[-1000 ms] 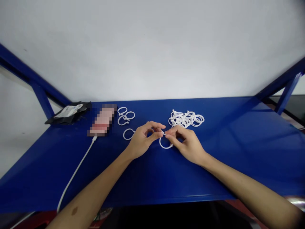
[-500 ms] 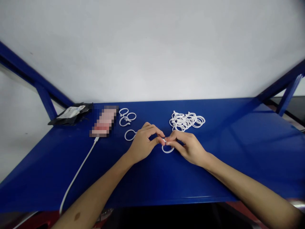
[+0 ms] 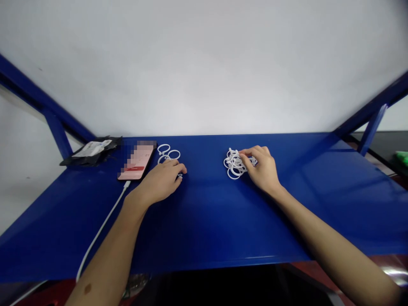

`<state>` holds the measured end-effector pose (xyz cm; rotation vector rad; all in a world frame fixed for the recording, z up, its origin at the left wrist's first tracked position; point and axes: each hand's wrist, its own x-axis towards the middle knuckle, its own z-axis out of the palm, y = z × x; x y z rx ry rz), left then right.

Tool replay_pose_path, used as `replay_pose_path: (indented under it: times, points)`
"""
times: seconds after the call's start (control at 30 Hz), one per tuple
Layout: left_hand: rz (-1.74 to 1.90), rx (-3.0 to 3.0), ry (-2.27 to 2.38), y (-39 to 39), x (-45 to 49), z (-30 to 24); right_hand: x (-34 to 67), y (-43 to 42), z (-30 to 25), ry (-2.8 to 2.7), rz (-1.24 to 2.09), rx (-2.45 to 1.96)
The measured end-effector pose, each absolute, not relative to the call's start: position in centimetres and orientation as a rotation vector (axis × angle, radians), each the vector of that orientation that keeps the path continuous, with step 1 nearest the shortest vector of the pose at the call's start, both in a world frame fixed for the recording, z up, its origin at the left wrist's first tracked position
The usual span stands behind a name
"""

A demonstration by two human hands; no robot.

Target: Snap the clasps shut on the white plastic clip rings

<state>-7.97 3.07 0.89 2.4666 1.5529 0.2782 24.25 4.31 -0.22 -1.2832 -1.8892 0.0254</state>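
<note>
At the left, my left hand [image 3: 162, 179] is low over the table, palm down, thumb and forefinger apart. Part of a small white ring end [image 3: 180, 175] shows between those fingertips; the rest is hidden under the hand. Several white plastic rings [image 3: 174, 154] with knobbed ends lie just beyond it, one partly covered by the fingers. My right hand [image 3: 262, 167] reaches into a tangled pile of similar white rings [image 3: 235, 171], thumb and forefinger pinched on one at its upper side. The hand covers the pile's right part.
The blue table [image 3: 204, 229] meets a pale wall [image 3: 204, 68] at the back. A phone [image 3: 137, 163] with a white cable [image 3: 102, 227] lies left of my left hand. Beyond it is a black plastic packet [image 3: 91, 151]. Blue braces [image 3: 57, 131] stand at the sides.
My hands have parted from the ring they both held in the middle. The left moved left over the loose rings; the right moved up and right onto the pile.
</note>
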Motion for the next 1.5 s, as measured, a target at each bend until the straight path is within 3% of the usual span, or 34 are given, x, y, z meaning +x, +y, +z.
replay_pose_path:
  times: [0.6, 0.83, 1.1, 1.5]
  points:
    - [0.745, 2.207, 1.250, 1.5, -3.0, 2.7, 22.8, 1.9, 0.6, -1.980, -0.055, -1.175]
    - [0.969, 1.771, 0.985, 0.8, -1.6, 2.5, 20.6, -0.7, 0.9, -2.142, 0.416, -0.911]
    - [1.006, 1.528, 0.871, 0.8, -1.0, 1.2, 19.8, -1.3, 0.5, -1.942, 0.943, -0.970]
    - [0.948, 1.812, 1.075, 0.4, -0.8, 0.8, 20.4, -1.6, 0.0, -2.277, 0.540, -0.858]
